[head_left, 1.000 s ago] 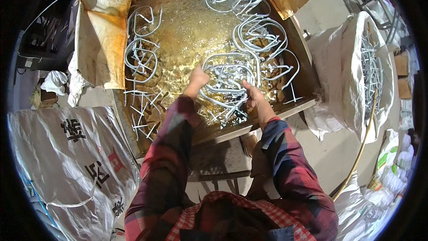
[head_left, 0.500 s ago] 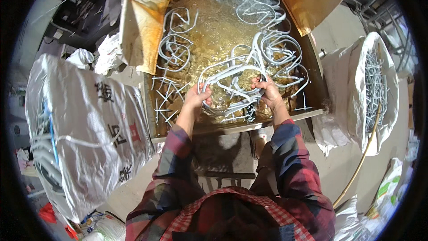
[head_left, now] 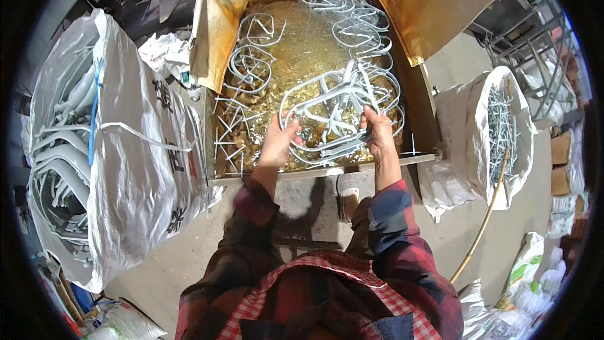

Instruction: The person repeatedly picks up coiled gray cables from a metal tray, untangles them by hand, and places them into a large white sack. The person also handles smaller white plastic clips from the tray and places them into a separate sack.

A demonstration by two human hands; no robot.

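Observation:
A bundle of grey looped frames (head_left: pixel 324 91) is held between my hands over the near part of a shallow tank (head_left: pixel 314 175) of yellowish water. My left hand (head_left: pixel 279 141) closes on the bundle's left side, thumb toward the middle. Gripping the right side is my right hand (head_left: pixel 379 131), its fingers partly hidden. More looped frames (head_left: pixel 362 27) lie in a row along the tank's right side, some overlapping the held ones from this angle. Other looped frames (head_left: pixel 250 69) sit at the left. Thin grey rods (head_left: pixel 229 135) are scattered near the left wall.
A large white sack (head_left: pixel 141 157) of curved grey parts (head_left: pixel 60 157) stands at left. To the right, another white sack (head_left: pixel 459 138) holds small grey rods (head_left: pixel 501 132), with a long stick (head_left: pixel 481 239) leaning from it. Stained panels (head_left: pixel 434 9) flank the tank. Water falls at the far edge.
The view has shifted, showing more of the left sack's opening. Both hands keep hold of the looped frames, which now sit closer to the loops on the right.

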